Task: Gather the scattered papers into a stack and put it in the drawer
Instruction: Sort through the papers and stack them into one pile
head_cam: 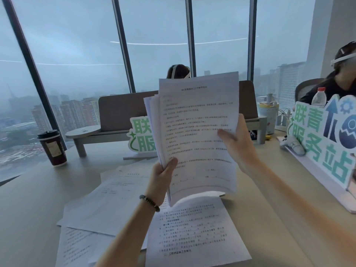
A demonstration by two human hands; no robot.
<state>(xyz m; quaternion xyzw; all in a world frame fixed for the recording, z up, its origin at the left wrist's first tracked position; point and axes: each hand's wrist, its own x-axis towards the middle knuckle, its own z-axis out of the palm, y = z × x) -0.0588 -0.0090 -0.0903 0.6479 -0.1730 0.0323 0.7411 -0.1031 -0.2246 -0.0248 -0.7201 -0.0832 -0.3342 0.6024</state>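
Paper stack (196, 132) held upright above desk (28, 209), left hand (161, 178) gripping lower edge, right hand (237, 143) pinching right edge. Loose sheets (192, 228) scattered flat below. Coffee cup (52, 148) far left; green sign (317, 139) right; second sign (141, 136) partly hidden behind stack.

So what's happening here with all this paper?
A person is collecting printed sheets off a desk. Both hands hold a stack of papers upright above the desk: the left hand grips its lower left edge, and the right hand holds the right edge with the thumb across the front. Several loose sheets lie spread on the desk below, not yet gathered. No drawer is in view. A coffee cup stands to the left.
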